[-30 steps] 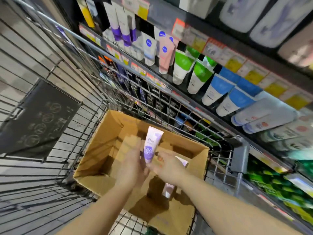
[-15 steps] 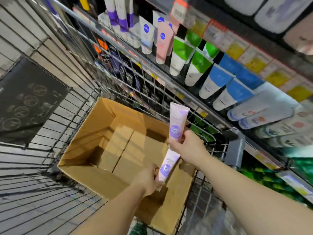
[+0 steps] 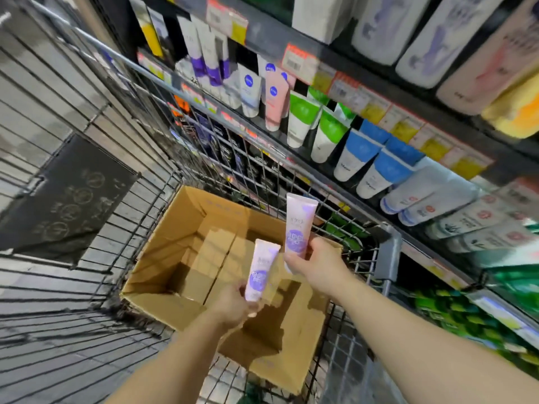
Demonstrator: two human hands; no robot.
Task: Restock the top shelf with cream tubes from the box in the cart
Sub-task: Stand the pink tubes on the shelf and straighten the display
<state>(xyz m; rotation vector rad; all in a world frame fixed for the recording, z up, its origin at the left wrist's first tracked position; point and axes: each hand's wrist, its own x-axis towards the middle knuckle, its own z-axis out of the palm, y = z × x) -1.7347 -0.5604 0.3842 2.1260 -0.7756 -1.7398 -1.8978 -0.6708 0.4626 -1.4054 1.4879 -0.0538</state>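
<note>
An open cardboard box [image 3: 163,258] sits in a wire shopping cart [image 3: 122,217]; its bottom shows only bare cardboard flaps. My right hand [image 3: 316,265] grips a pale pink tube with a purple logo [image 3: 299,225], held upright above the box's right rim. My left hand [image 3: 233,306] holds a second, similar tube [image 3: 261,268] by its lower end, a little lower and to the left, over the box. The two tubes stand side by side, apart. The top shelf [image 3: 364,68] runs across the upper right, with large white and pink tubes [image 3: 437,39] on it.
Shelves to the right carry rows of tubes: purple-white [image 3: 204,59], blue-dot white and pink [image 3: 274,97], green-capped [image 3: 303,118], blue-capped [image 3: 361,156]. Price tags [image 3: 297,59] line the shelf edges. The cart's rail [image 3: 151,74] and handle post [image 3: 388,255] stand between me and the shelves.
Both hands have risen out of the box, each now with its own tube. The right hand's tube went up and right; the left hand's tube lifted clear of the box.
</note>
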